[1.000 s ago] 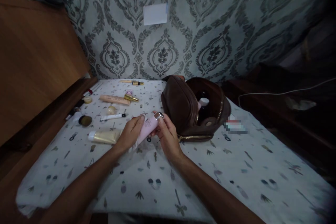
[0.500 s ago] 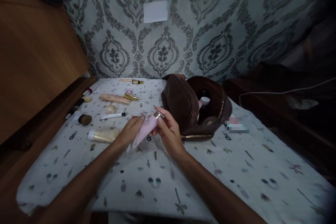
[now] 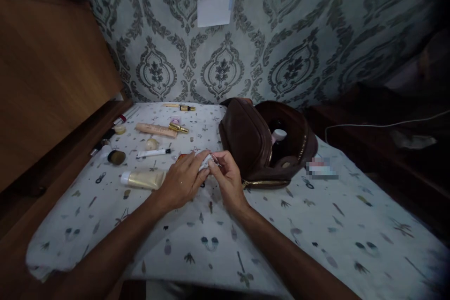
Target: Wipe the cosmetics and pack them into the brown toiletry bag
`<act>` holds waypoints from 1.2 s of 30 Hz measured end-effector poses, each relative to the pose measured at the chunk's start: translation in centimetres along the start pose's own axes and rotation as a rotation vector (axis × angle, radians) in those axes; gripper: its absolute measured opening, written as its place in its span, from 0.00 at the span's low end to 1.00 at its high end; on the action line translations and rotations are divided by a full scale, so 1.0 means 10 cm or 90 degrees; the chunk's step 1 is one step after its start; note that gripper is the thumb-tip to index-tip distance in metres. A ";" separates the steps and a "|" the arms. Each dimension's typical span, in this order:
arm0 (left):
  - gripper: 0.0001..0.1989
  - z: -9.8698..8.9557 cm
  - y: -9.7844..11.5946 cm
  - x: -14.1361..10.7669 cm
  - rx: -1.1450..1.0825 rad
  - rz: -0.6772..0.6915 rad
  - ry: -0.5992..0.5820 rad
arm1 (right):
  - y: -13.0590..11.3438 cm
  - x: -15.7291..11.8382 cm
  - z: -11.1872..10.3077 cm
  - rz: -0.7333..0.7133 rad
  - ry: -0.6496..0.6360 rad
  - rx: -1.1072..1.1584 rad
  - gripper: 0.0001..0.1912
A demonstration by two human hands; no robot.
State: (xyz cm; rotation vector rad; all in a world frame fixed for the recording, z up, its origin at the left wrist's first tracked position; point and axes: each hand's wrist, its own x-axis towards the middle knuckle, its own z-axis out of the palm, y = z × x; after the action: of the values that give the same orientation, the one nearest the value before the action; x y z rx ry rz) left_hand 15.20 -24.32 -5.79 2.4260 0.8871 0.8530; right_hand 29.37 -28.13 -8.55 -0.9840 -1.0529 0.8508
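My left hand [image 3: 183, 179] is wrapped over a tube [image 3: 205, 162], hiding most of it; only a pale part and its silvery cap end show. The fingers of my right hand [image 3: 227, 176] pinch the cap end. Both hands are close together above the patterned cloth. Just left of my left hand lies a yellowish tube with a white cap [image 3: 142, 179]. A brown bag [image 3: 242, 138] stands open to the right of my hands, with a white-capped item [image 3: 279, 135] inside.
At the back left lie a beige tube [image 3: 154, 129], a gold tube [image 3: 178, 127], a white tube [image 3: 153, 153], a round jar [image 3: 152, 144] and a brush [image 3: 116, 157]. A wooden panel [image 3: 52, 51] borders the left. A blurred-out item [image 3: 321, 168] lies right of the bag.
The pink tube has been turned, so its long pink body no longer shows. My left hand has moved over it, back of the hand up. The view has shifted slightly.
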 end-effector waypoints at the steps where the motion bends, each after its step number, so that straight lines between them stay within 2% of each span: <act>1: 0.22 0.01 -0.01 0.00 0.035 0.002 -0.011 | 0.00 0.01 -0.01 -0.008 0.015 -0.012 0.16; 8: 0.22 -0.02 -0.12 0.03 0.150 0.004 -0.061 | 0.01 0.04 -0.04 0.001 0.063 0.024 0.16; 17: 0.20 -0.17 -0.29 0.10 0.179 -0.023 -0.038 | -0.02 0.08 -0.07 -0.008 0.121 0.069 0.16; 22: 0.19 -0.21 -0.39 0.11 0.152 -0.043 0.030 | -0.05 0.08 -0.08 -0.007 0.114 0.069 0.18; 27: 0.19 -0.25 -0.47 0.11 0.122 -0.059 0.149 | -0.05 0.06 -0.05 0.010 0.108 0.109 0.14; 32: 0.19 -0.30 -0.58 0.13 0.079 -0.098 0.260 | -0.03 0.00 0.03 0.096 0.069 0.189 0.18; 36: 0.20 -0.32 -0.63 0.14 0.033 -0.148 0.319 | 0.00 -0.07 0.08 0.188 0.010 0.204 0.19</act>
State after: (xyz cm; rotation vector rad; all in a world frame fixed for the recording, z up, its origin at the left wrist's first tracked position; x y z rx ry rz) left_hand 11.22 -18.32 -6.40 2.1191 1.3505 1.3868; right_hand 28.36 -28.61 -8.61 -0.8814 -0.7364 1.2105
